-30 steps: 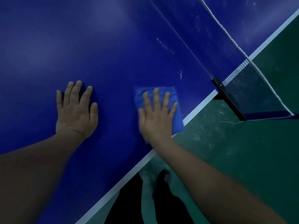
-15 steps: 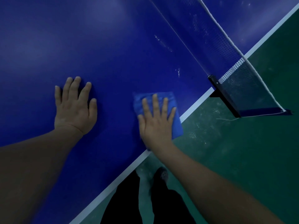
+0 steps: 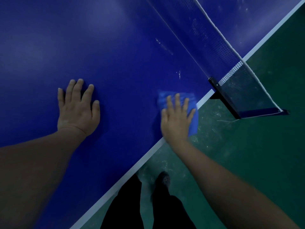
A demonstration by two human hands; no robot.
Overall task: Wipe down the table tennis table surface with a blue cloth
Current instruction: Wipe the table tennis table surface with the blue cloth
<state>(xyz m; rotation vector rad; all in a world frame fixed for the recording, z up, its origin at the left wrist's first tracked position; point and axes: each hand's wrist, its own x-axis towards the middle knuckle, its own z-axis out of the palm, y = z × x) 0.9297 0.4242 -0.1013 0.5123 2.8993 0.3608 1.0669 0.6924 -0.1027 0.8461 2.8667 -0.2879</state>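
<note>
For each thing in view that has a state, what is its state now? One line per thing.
blue cloth: folded, flat on the table, partly over the edge.
right hand: fingers straight, pressing the cloth.
left hand: flat on the table, holding nothing.
table: white smudges near the net.
net: mounted upright, stretched.

The worktop is deep blue with a white edge line. The cloth under the right hand is brighter blue. The net is black mesh, the floor green.
</note>
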